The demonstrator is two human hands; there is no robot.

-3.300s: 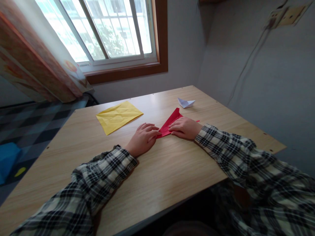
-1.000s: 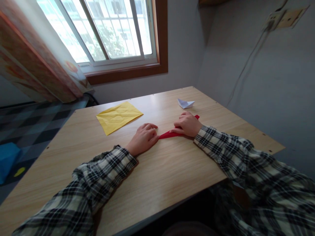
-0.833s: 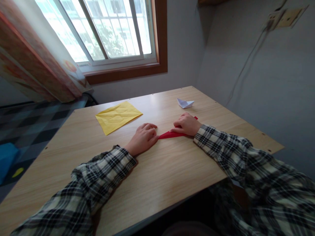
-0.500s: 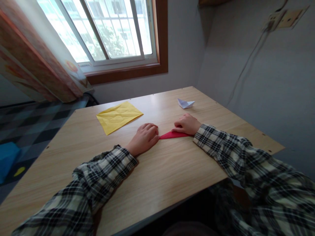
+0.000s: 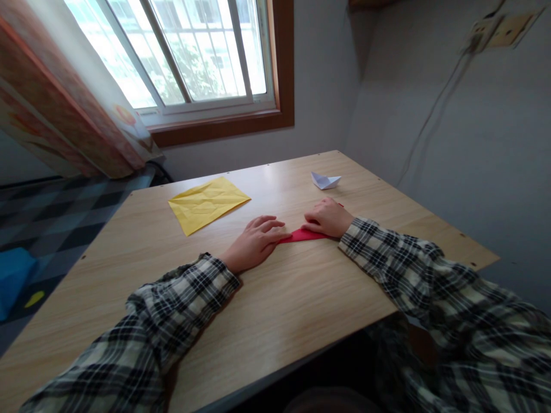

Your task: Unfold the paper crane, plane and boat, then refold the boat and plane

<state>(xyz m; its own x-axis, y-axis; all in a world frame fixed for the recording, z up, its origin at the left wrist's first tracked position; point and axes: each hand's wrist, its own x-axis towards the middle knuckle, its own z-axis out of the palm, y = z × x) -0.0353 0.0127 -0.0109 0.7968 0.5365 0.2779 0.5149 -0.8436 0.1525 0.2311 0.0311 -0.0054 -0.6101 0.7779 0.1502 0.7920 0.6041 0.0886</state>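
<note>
A folded piece of red paper lies flat on the wooden table between my hands. At its left tip, my left hand rests with fingers stretched out, the fingertips touching the paper. My right hand is closed over the paper's right part, fingers curled and pressed down on it. Much of the red paper's right end is hidden beneath this hand, and a small red bit shows beyond its knuckles.
A creased yellow paper sheet lies at the table's back left. Beyond my right hand stands a small white paper boat. Off the table to the left is a blue object. A window and walls border the far side.
The fingers of my left hand have stretched out rightward over the left tip of the red paper. My right hand has barely shifted.
</note>
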